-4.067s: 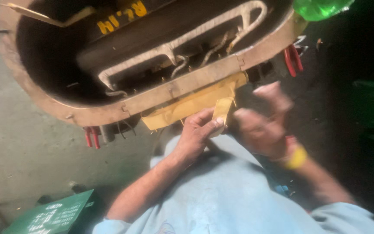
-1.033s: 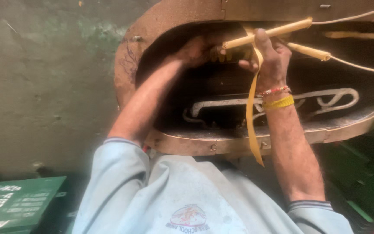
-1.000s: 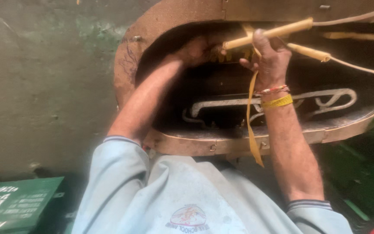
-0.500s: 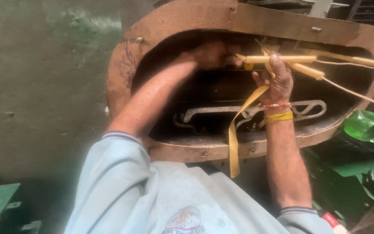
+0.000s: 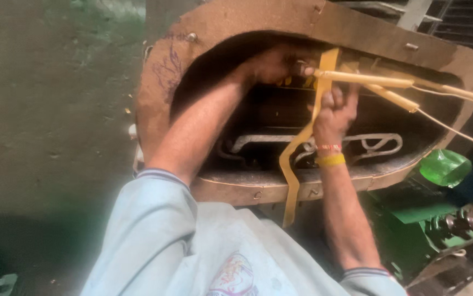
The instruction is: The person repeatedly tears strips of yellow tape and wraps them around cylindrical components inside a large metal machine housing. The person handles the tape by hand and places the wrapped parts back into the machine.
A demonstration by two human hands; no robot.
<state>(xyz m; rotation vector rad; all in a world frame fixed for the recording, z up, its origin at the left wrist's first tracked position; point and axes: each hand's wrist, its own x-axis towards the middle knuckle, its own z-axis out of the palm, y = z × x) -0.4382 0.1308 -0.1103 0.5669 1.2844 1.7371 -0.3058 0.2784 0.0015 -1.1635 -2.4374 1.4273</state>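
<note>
Overhead, yellow sleeved leads across oval frame

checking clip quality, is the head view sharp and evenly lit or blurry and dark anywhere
Head view: the right hand and yellow tape strip are fairly sharp and well lit; the left hand is softer, in shadow inside the brown oval casing; the floor at left is dim and greenish.

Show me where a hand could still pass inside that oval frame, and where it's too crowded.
Free: the dark gap between the left forearm and the right hand, above the pale bracket. Crowded: top centre, where the left hand, the yellow strip and the sleeved leads meet under the oval frame.
</note>
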